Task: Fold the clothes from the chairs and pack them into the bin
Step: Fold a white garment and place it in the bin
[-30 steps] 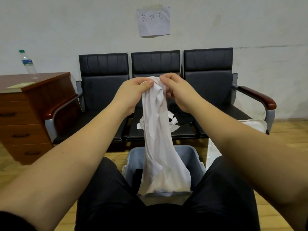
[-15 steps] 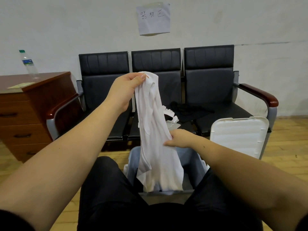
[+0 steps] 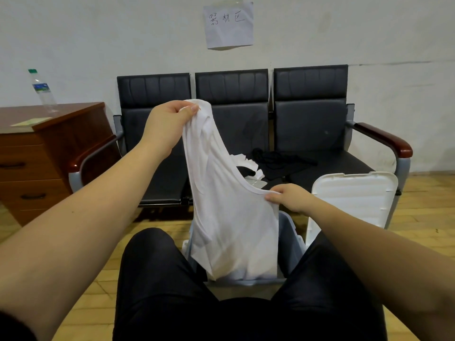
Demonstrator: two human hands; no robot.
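A white sleeveless garment [image 3: 229, 217] hangs in front of me over the grey-blue bin [image 3: 291, 239] that stands between my knees. My left hand [image 3: 170, 126] pinches its top, raised at chest height. My right hand [image 3: 288, 196] pinches its curved hem edge lower down and to the right, stretching the cloth sideways. The garment's bottom dips into the bin and hides most of the inside. More clothes, a white piece [image 3: 251, 166] and a black one [image 3: 280, 158], lie on the middle seat of the black chairs [image 3: 310, 119].
The bin's white lid [image 3: 354, 198] leans upright against the right chair. A wooden drawer cabinet [image 3: 37, 153] stands at the left with a plastic bottle [image 3: 43, 91] and a paper on top. A paper sign [image 3: 230, 23] hangs on the wall. The floor is wooden.
My right hand left the garment's top, dropped down the cloth and now pulls its edge out to the right. My left hand stays up, holding the top.
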